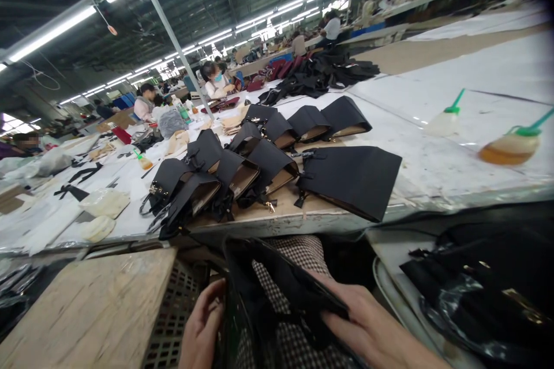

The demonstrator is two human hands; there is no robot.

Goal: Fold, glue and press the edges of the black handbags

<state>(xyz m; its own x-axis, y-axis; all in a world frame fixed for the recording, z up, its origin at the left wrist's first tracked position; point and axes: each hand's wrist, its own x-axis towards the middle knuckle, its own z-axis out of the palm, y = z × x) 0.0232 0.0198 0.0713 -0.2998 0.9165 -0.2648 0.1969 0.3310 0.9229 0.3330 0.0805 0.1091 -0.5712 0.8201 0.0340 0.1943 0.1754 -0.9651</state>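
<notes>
Over the checked cloth on my lap, I hold a black bag part (246, 259) with a dark, partly shiny edge and loose strap-like pieces hanging inside. My right hand (367, 320) grips its right edge, thumb on top and fingers folded beneath. On the other side, my left hand (203, 323) is curled against the left edge, its fingertips partly hidden. Just ahead on the table, several black bag bodies (236, 170) lie in overlapping rows with open ends and small metal clasps. The closest single one, a flat black bag body (352, 176), overhangs the table edge.
A wooden board (95, 305) over a plastic crate (167, 311) stands at my left. Black bags (489, 294) in a pile lie at my right. Glue bottles (511, 147) with green nozzles stand on the white table (437, 167). Co-workers (214, 83) sit farther back.
</notes>
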